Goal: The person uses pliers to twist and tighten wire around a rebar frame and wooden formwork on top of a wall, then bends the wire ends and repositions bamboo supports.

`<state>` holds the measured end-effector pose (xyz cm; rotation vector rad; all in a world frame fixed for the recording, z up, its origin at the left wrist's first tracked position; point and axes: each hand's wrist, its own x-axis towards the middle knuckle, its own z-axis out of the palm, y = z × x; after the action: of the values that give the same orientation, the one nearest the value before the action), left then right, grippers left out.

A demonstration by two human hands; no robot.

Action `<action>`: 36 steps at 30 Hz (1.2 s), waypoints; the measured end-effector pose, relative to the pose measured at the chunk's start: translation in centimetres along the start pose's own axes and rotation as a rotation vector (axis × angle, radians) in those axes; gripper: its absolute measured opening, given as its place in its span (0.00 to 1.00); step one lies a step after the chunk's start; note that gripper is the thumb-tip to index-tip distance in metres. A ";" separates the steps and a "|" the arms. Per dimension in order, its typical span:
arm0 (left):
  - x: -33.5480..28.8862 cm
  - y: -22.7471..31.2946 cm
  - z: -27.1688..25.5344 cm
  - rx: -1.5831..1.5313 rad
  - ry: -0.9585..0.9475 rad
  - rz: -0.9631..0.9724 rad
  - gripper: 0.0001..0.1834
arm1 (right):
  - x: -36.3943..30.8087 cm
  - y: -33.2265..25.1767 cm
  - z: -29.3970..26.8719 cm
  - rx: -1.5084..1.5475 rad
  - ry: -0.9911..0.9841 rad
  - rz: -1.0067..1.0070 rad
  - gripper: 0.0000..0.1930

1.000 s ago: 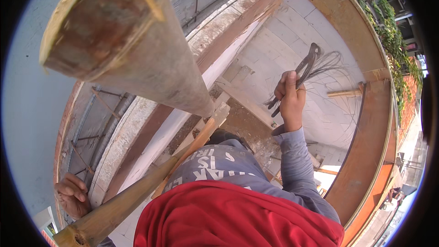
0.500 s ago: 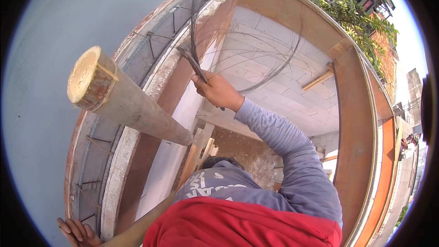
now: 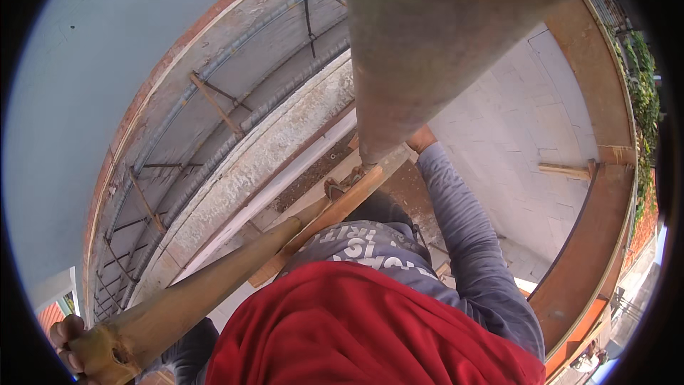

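Observation:
At the lower left, the fingers of my left hand (image 3: 68,342) curl round the end of a slanting bamboo pole (image 3: 206,285). My right arm reaches forward beside a thick, upright bamboo post (image 3: 427,43) that fills the upper middle close to me. Only the wrist and back edge of my right hand (image 3: 422,139) show beside the post's lower part. Its fingers are hidden behind the post, so what they hold cannot be seen. A strip of timber (image 3: 349,199) crosses just below the post, in front of my shirt.
Left of me runs a formwork trough with a steel rebar cage (image 3: 235,125), beside a rough concrete edge (image 3: 285,110) and a grey wall (image 3: 92,78). Wooden form boards (image 3: 584,242) and a pale block wall (image 3: 513,121) lie to the right. The ground is well below.
My view has shifted, so the thick post looms closer and further right. My right hand has gone down behind it; the wire bundle it held is out of sight. More of the slanting pole shows.

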<state>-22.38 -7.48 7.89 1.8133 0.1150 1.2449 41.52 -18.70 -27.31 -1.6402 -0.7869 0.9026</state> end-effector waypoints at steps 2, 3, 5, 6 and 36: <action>4.5 -1.7 6.4 0.186 -0.188 -0.010 0.27 | 0.3 2.5 -0.7 0.036 -0.177 0.046 0.23; 5.8 -0.2 9.8 0.291 -0.201 -0.019 0.28 | 1.5 4.4 0.5 0.029 -0.299 0.034 0.21; 4.9 -3.5 7.6 0.263 -0.183 0.031 0.29 | 1.1 6.1 0.5 0.065 -0.342 0.052 0.19; 4.6 -3.8 7.2 0.262 -0.159 0.052 0.29 | 0.9 4.8 1.0 0.015 -0.324 0.017 0.21; -8.1 -27.3 19.3 0.430 0.311 -0.077 0.27 | 2.6 13.2 3.4 0.475 -0.632 -0.071 0.19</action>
<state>-0.64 -7.57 -18.77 1.9317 0.6650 1.5241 40.56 -17.82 -41.14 -0.9051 -0.9499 1.4571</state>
